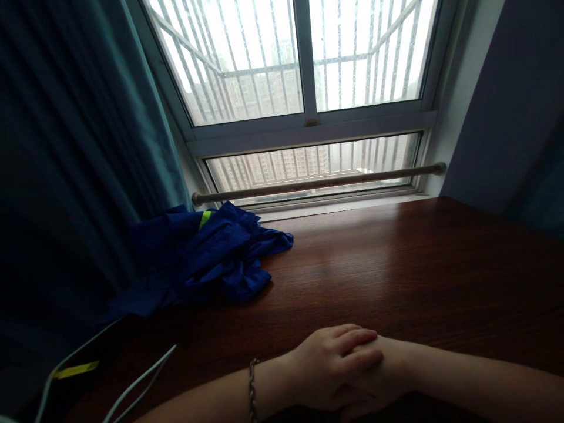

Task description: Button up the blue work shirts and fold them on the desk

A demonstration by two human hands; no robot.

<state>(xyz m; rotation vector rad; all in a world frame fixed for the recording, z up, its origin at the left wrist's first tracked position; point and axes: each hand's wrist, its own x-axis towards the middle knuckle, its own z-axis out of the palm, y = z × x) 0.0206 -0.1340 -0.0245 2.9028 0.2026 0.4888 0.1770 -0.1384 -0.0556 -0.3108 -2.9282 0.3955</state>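
My left hand comes in from the lower left, with a dark braided bracelet on its wrist. Its fingers are closed over the back of my right hand, whose arm reaches in from the right edge. The fingers of my right hand are mostly hidden beneath the left one. Both hands are clasped at the near side of the brown wooden table. No object shows between them.
A crumpled blue cloth with a yellow-green stripe lies at the table's left. White cables and a yellow strip are at lower left. A blue curtain hangs beside the window; a rail crosses its lower part.
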